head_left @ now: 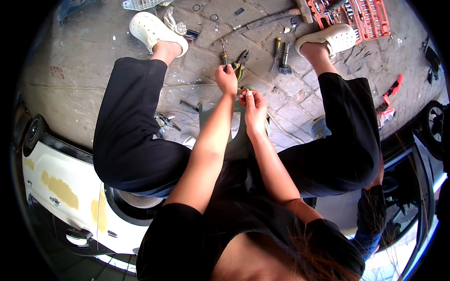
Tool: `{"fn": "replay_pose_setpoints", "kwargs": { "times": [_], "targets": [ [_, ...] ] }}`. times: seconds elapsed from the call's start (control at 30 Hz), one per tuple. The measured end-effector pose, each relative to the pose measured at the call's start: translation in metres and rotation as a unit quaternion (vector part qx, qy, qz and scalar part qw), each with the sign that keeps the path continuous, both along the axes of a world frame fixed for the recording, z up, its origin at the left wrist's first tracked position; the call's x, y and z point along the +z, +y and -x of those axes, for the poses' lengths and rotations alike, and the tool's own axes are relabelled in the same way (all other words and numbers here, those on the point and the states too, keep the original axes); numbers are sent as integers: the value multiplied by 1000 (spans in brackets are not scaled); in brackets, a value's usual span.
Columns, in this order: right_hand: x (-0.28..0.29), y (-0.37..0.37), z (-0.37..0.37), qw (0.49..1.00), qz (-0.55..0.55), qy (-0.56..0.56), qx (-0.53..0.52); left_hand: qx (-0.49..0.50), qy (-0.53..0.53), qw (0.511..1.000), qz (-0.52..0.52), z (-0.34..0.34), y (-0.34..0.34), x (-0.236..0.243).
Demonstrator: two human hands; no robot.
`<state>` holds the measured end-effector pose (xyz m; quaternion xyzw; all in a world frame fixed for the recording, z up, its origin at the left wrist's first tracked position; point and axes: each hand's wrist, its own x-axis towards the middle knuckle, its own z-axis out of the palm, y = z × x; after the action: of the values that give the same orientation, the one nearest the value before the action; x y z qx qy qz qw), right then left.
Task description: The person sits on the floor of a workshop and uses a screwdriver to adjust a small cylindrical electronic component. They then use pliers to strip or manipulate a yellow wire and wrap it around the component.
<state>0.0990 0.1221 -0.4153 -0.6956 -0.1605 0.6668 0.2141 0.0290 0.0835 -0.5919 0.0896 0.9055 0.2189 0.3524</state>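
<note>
My left hand (pixel 226 80) is closed around the handle of a screwdriver (pixel 225 57), whose thin shaft points away from me. Close beside it on the right, my right hand (pixel 254 107) pinches a small orange-yellow piece (pixel 248 90) between thumb and fingers; its kind is too small to make out. Just beyond the hands lies a pair of pliers (pixel 243 58) with yellow-green grips, partly hidden by the left hand. A thin pale cable (pixel 183 86) runs across the ground from the left toward my hands.
A long-handled hammer (pixel 303 11) and a red socket set case (pixel 375 21) lie at the far right. Nearer are a yellow-handled screwdriver (pixel 277 45) and a black ignition coil (pixel 285 61). A white car (pixel 70 187) with yellowish patches stands left; another person's dark sleeve (pixel 371 213) shows right.
</note>
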Motion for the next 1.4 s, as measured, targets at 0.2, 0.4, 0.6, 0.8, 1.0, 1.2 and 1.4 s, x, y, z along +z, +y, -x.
{"fn": "replay_pose_setpoints", "kwargs": {
  "times": [0.2, 0.4, 0.6, 0.8, 1.0, 1.2, 1.4],
  "targets": [
    [-24, -1, 2, 993, -36, -108, -10, 175, -560, 807, -65, 3, 26, 66],
    [-31, -6, -4, 984, -97, -113, 100, 76, -481, 870, -80, 4, 47, 87],
    [-37, -14, -7, 977, -81, -99, 173, 130, -338, 928, -86, 0, 23, 59],
    [-33, -14, -1, 988, -46, -8, 144, 217, -382, 895, -82, 16, 8, 53],
    [-42, -10, -7, 988, 7, -61, 140, 219, -432, 872, -73, 13, 8, 52],
    [-87, -10, -2, 954, -23, -252, 162, -24, -96, 995, 23, 27, -14, 5],
    [-179, -26, 1, 901, 36, -338, 271, -243, 0, 958, 155, 52, 32, 19]
  ]
}}
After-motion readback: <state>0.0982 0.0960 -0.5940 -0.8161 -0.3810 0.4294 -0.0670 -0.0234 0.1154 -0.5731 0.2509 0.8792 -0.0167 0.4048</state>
